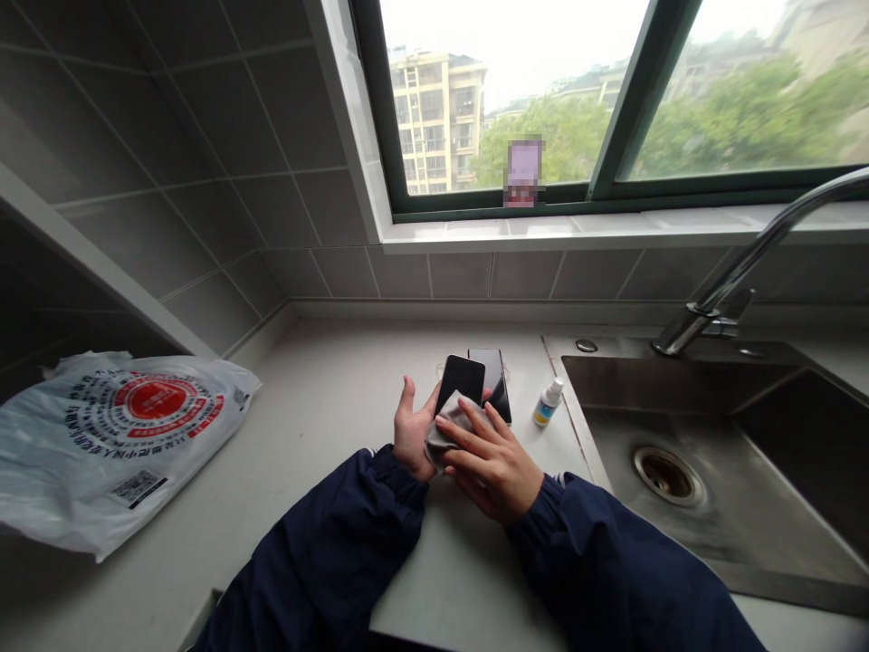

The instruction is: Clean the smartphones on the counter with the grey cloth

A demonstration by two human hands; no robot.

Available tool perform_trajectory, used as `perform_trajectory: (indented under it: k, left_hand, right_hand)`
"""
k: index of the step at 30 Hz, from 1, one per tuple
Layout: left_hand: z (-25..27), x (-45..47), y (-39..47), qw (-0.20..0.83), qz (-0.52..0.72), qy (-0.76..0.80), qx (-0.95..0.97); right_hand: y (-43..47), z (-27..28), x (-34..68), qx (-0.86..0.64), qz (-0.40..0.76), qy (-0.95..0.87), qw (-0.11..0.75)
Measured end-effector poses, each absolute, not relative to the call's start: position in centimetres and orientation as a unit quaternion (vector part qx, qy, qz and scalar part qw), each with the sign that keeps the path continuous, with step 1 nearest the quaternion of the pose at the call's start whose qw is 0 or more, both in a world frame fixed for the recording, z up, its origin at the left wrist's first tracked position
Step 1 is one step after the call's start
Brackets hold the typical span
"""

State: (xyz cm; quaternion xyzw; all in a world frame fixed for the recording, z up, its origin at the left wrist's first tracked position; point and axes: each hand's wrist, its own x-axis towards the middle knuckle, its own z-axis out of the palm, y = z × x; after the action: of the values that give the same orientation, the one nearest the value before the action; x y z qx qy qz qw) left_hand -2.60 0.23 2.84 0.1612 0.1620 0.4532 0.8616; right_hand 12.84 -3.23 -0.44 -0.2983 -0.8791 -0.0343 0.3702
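Observation:
A black-screened smartphone rests in my left hand, palm up, with the thumb stretched out to the side. My right hand presses a grey cleaning cloth over the phone's lower half, which the cloth and fingers hide. Behind it, a second dark phone lies on the counter, partly covered by the first. To the right stands a small white spray bottle with a blue and yellow label, upright and apart from both hands.
A white plastic bag with red and black print lies on the pale counter at the left. On the right are a steel sink and a chrome faucet. A tiled wall and window sill bound the back.

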Motion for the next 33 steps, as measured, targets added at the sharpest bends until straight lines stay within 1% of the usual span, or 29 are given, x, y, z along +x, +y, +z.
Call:
perform_trajectory:
  k: [9,13,19,26,33]
  left_hand:
    - [2.3,-3.6,1.2,0.852,0.473,0.139,0.177]
    - [2.4,-3.8,1.3,0.851,0.471,0.142,0.183]
    - [2.7,-3.7,1.2,0.853,0.456,0.146,0.208]
    - [2.8,-3.4,1.3,0.845,0.478,0.147,0.193]
    - [2.4,-3.3,1.4,0.843,0.485,0.144,0.182]
  right_hand:
    - [-2.7,0.8,14.2,-0.283,-0.023,-0.886,0.366]
    - [-2.5,1.1,14.5,-0.276,-0.016,-0.882,0.382]
    - [-2.4,1.0,14.7,-0.263,-0.008,-0.888,0.378]
    - [-2.2,0.5,14.6,-0.296,-0.038,-0.871,0.391]
    - [-2.1,0.2,14.6,-0.313,-0.044,-0.863,0.394]
